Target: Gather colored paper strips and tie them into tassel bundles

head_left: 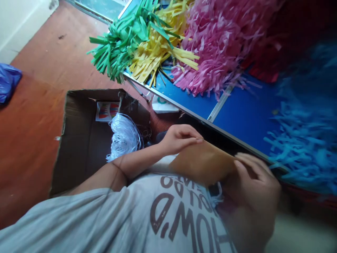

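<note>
A smooth tan-brown sheet (204, 163), seemingly paper, is stretched between my two hands in front of my shirt. My left hand (181, 138) pinches its upper left corner between thumb and fingers. At the right end, my right hand (256, 175) grips the other corner; it is slightly blurred. The sheet's upper edge runs nearly straight from one hand to the other, and its lower part hangs against the shirt. Just beyond my hands is the edge of a blue table (247, 112), with light blue fringed paper strips (297, 140) close to my right hand.
Fringed bundles in green (131, 38), yellow (155, 49) and pink (218, 45) lie along the table. Left of me, an open cardboard box (79, 140) holds a white string bundle (123, 135). A blue plastic bag (9, 82) lies on the reddish floor (39, 116).
</note>
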`<state>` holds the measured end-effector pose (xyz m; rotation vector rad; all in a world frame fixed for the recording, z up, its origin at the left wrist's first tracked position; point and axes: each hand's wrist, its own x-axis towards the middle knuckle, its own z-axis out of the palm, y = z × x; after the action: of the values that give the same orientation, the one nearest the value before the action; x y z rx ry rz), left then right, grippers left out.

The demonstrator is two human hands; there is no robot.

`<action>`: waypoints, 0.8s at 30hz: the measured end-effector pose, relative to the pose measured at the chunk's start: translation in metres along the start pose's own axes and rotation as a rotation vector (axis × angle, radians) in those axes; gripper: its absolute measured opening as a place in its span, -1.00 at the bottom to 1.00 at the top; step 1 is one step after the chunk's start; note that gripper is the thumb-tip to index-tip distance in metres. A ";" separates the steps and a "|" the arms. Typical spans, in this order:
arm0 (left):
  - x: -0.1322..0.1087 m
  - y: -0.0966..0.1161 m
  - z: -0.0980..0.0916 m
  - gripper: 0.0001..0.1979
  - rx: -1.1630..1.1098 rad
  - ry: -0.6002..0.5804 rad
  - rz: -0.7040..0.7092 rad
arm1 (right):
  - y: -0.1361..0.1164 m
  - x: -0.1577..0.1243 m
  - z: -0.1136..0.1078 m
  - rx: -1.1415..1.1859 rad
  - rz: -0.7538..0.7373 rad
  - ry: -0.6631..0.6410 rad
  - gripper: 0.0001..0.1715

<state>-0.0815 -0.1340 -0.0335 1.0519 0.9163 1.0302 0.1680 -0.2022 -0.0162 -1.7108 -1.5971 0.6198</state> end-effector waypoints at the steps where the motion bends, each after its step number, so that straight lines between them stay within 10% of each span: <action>1: 0.001 0.002 0.001 -0.82 0.113 -0.042 0.143 | -0.006 0.006 -0.001 -0.128 -0.097 -0.073 -0.76; 6: 0.004 0.012 0.011 -0.90 0.297 -0.230 0.419 | -0.046 0.032 0.005 -0.128 -0.336 -0.270 -0.86; 13: -0.001 0.016 0.013 -0.70 0.205 -0.184 0.122 | -0.061 0.034 0.007 -0.089 -0.344 -0.210 -0.80; 24: -0.002 0.015 0.013 -0.68 0.157 -0.183 0.060 | -0.069 0.030 0.012 -0.047 -0.243 -0.263 -0.81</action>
<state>-0.0729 -0.1366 -0.0152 1.2897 0.8302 0.9054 0.1184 -0.1715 0.0321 -1.4821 -1.9815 0.7114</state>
